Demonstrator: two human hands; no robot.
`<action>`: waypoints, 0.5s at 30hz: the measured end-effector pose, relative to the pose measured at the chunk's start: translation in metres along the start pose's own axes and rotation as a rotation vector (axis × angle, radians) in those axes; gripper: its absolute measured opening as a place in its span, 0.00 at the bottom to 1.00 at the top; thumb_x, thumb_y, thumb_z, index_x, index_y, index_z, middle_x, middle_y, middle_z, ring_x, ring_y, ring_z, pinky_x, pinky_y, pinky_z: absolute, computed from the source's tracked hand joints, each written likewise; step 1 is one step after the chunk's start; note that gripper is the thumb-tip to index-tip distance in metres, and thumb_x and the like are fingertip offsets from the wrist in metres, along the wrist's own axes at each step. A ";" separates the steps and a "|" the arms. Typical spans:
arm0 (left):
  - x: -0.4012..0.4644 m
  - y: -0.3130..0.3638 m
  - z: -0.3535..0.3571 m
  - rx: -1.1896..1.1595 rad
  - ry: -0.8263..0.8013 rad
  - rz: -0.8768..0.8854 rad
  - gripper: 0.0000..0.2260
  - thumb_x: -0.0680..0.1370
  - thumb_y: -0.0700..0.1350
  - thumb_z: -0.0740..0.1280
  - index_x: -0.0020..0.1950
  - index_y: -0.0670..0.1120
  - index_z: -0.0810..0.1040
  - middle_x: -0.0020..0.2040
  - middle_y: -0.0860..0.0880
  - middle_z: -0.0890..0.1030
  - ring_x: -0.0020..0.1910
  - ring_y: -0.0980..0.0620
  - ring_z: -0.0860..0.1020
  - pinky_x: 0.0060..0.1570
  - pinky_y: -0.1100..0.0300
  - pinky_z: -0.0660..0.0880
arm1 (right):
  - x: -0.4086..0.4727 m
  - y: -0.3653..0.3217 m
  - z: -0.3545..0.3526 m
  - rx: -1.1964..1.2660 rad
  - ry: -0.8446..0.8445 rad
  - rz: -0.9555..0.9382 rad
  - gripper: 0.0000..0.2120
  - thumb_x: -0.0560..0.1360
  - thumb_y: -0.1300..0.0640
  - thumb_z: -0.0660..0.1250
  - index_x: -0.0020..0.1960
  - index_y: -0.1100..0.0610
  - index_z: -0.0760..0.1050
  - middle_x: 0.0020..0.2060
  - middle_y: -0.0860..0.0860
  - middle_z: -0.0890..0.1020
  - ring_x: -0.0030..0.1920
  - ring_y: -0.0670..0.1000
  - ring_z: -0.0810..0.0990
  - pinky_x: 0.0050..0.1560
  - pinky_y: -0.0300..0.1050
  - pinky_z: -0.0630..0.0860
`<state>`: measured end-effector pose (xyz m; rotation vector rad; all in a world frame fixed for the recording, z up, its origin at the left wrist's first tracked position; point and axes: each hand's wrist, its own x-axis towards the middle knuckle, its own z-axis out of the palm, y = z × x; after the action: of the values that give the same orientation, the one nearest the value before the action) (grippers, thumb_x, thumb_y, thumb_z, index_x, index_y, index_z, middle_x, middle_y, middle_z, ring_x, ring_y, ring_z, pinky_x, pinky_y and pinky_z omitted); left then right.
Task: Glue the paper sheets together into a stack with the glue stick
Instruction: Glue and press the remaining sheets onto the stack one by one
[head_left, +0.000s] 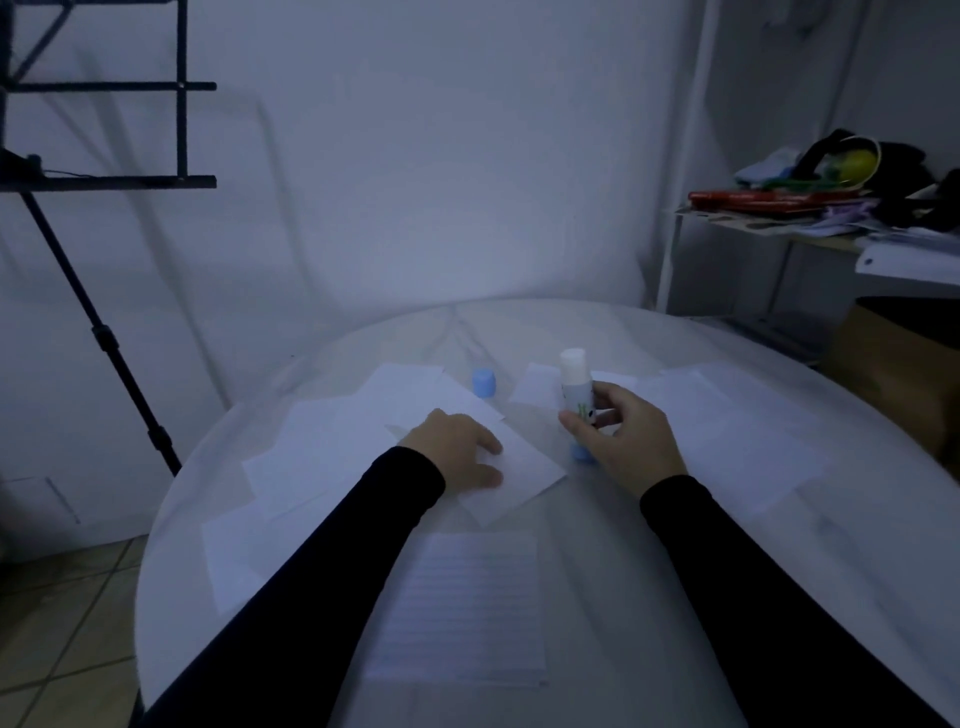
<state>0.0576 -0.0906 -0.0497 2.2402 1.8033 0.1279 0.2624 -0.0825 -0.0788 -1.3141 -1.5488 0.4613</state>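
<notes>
My right hand grips an upright, uncapped glue stick with a white body and a blue base, its glue tip pointing up. The blue cap stands on the table behind the sheets. My left hand rests flat on a white paper sheet lying at an angle in the middle of the round white table. More white sheets overlap to the left. A lined sheet lies near me between my arms.
More paper sheets lie on the right side of the table, and a small one sits behind the glue stick. A black stand rises at the left. A cluttered shelf stands at the right by the wall.
</notes>
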 end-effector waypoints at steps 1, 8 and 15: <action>0.000 0.003 0.002 -0.007 -0.008 0.032 0.19 0.75 0.54 0.69 0.65 0.57 0.75 0.67 0.52 0.72 0.66 0.48 0.63 0.66 0.55 0.63 | 0.000 0.000 0.000 -0.012 0.002 -0.011 0.19 0.71 0.54 0.73 0.60 0.57 0.77 0.45 0.47 0.79 0.38 0.39 0.76 0.35 0.20 0.68; 0.012 0.022 0.009 -0.072 -0.036 0.190 0.18 0.73 0.53 0.71 0.62 0.60 0.76 0.67 0.53 0.73 0.65 0.50 0.67 0.66 0.57 0.64 | 0.004 0.003 -0.010 -0.031 0.064 -0.009 0.18 0.71 0.53 0.73 0.59 0.55 0.77 0.46 0.46 0.79 0.39 0.40 0.76 0.37 0.23 0.70; 0.019 0.013 0.008 -0.094 -0.039 0.157 0.21 0.69 0.56 0.74 0.61 0.59 0.77 0.66 0.54 0.73 0.66 0.52 0.65 0.67 0.57 0.63 | 0.007 0.006 -0.011 -0.030 0.046 0.014 0.19 0.71 0.53 0.73 0.60 0.56 0.77 0.46 0.47 0.80 0.39 0.38 0.76 0.38 0.21 0.69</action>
<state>0.0756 -0.0762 -0.0561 2.2994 1.5673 0.1935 0.2750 -0.0774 -0.0759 -1.3505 -1.5148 0.4152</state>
